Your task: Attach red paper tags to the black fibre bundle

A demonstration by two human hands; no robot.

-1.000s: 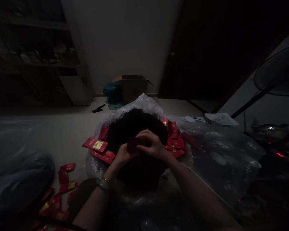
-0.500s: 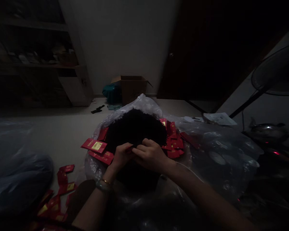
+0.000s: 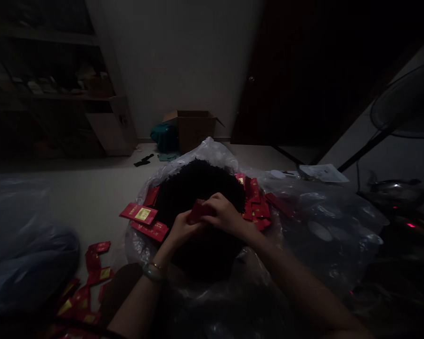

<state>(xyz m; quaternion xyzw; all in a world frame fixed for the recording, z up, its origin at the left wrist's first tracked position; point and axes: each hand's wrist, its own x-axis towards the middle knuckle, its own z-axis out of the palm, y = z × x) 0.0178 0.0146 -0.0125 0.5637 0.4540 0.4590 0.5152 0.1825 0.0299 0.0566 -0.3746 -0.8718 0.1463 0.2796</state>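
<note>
Both hands hold one small red packet (image 3: 197, 211) over a dark heap of what looks like loose tea leaves (image 3: 198, 181). My left hand (image 3: 181, 229) grips the packet's left side, and a bangle circles that wrist. My right hand (image 3: 222, 214) pinches the packet's upper right edge, its fingers curled. The heap sits in a clear plastic bag (image 3: 212, 149) with its edges spread around it. Red packets with gold labels (image 3: 139, 213) lie on the heap's left side, and more red packets (image 3: 256, 202) are piled along its right side. The packet's opening is too dark to make out.
More red packets (image 3: 98, 263) are scattered on the floor at the lower left, near a plastic-covered bundle (image 3: 31, 263). Clear plastic (image 3: 325, 221) spreads to the right, below a paper sheet (image 3: 324, 173). An open cardboard box (image 3: 197, 129) stands by the wall; a fan (image 3: 406, 103) is at right.
The red packet has come up into clearer view between my hands. My right hand has risen slightly, with its fingers now at the packet's upper edge.
</note>
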